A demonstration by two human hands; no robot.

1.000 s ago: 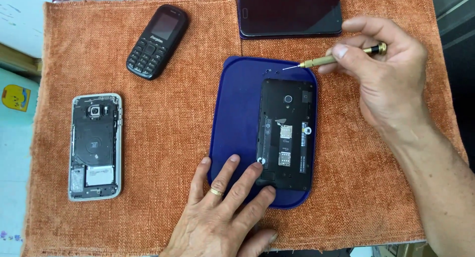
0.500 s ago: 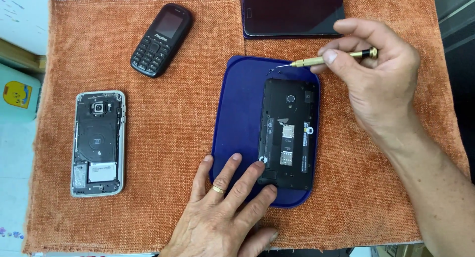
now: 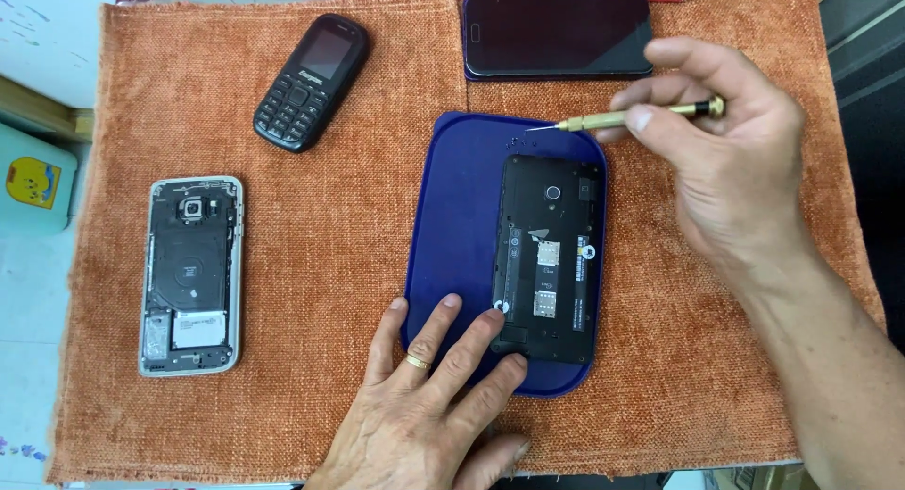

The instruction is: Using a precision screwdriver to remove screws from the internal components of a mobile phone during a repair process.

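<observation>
1. While the right hand [image 3: 726,169] pinches a slim brass-coloured precision screwdriver [image 3: 627,118] between thumb and fingers, its tip hovers over the top edge of a dark blue rounded plastic tray [image 3: 452,235].
2. Lying in that tray is an opened black smartphone with its back cover off [image 3: 549,254].
3. Spread flat, the left hand [image 3: 419,405] presses the tray's lower rim, fingertips touching the phone's bottom corner.
4. Everything rests on an orange woven cloth mat [image 3: 330,311], along with a black keypad phone [image 3: 311,81], a silver-framed opened smartphone [image 3: 190,273] and a dark face-up smartphone [image 3: 556,33].

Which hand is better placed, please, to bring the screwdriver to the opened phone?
Probably the right hand: it holds the screwdriver just above the opened phone, while the left hand rests flat on the blue mat.
</observation>
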